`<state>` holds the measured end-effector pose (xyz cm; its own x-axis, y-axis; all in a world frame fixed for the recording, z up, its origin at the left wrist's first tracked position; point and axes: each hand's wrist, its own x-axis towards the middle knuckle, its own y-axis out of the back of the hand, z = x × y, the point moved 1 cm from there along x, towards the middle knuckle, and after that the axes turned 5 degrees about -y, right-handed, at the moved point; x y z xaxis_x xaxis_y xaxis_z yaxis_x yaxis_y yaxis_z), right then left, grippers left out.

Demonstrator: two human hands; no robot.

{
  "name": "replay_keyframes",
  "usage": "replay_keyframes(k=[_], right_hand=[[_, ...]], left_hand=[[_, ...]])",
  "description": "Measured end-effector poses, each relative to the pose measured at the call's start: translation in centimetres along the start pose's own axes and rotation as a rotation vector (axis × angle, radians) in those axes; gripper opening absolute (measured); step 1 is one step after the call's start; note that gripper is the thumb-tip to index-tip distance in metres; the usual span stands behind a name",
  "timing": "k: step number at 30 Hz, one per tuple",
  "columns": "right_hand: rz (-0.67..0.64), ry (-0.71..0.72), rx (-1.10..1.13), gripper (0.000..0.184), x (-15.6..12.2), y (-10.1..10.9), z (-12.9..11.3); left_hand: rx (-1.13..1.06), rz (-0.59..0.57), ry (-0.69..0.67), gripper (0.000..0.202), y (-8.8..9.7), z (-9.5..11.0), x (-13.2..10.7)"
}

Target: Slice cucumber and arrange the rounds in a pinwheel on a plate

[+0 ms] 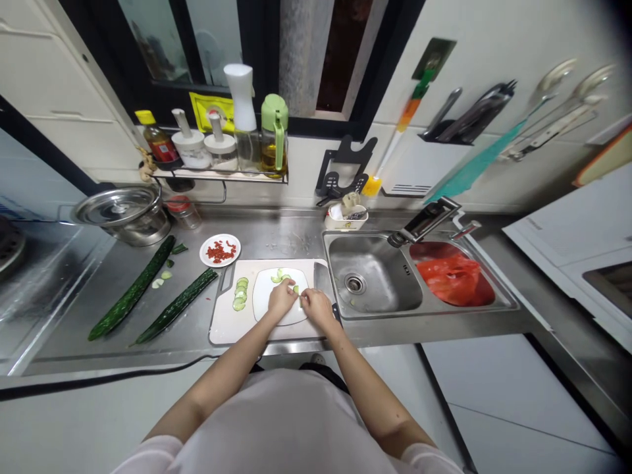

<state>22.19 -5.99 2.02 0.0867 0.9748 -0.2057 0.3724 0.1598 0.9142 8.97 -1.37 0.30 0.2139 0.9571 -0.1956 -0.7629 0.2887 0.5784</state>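
My left hand [281, 297] and my right hand [316, 308] meet over a white plate [264, 304] that lies on a pale cutting board [224, 326]. Both hands are closed in a pinch on small green cucumber pieces [297, 290] between them. A few cucumber slices [279, 275] lie at the plate's far edge. A row of slices [240, 293] lies on the board left of the plate. A cleaver blade [320, 275] rests at the board's right edge, next to my right hand.
Two whole cucumbers [132, 289] [176, 305] lie on the steel counter to the left, with cut ends nearby. A small plate of red chilli [220, 250] sits behind the board. A sink [375, 280] with a red basin [451, 278] is to the right. A steel pot [121, 212] stands far left.
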Motion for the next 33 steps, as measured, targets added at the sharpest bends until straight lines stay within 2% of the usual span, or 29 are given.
replay_keyframes(k=[5, 9, 13, 22, 33], right_hand=[[0.054, 0.018, -0.071, 0.027, -1.1, -0.3, 0.0], [0.071, 0.066, -0.117, 0.031, -2.1, -0.6, 0.3], [0.058, 0.057, -0.145, 0.033, -2.5, -0.9, 0.2], [0.012, 0.01, -0.148, 0.033, -2.5, -0.5, -0.5], [0.024, 0.023, -0.126, 0.032, -2.3, -0.9, -0.1]], left_hand=[[0.208, -0.046, -0.065, 0.031, 0.9, 0.9, -0.6], [0.318, -0.034, -0.148, 0.028, 1.3, 0.6, -1.1], [0.397, -0.05, -0.203, 0.029, 0.9, 0.1, -1.3], [0.383, -0.062, -0.2, 0.03, 0.8, 0.1, -1.1], [0.389, -0.061, -0.192, 0.029, 0.9, 0.1, -1.0]])
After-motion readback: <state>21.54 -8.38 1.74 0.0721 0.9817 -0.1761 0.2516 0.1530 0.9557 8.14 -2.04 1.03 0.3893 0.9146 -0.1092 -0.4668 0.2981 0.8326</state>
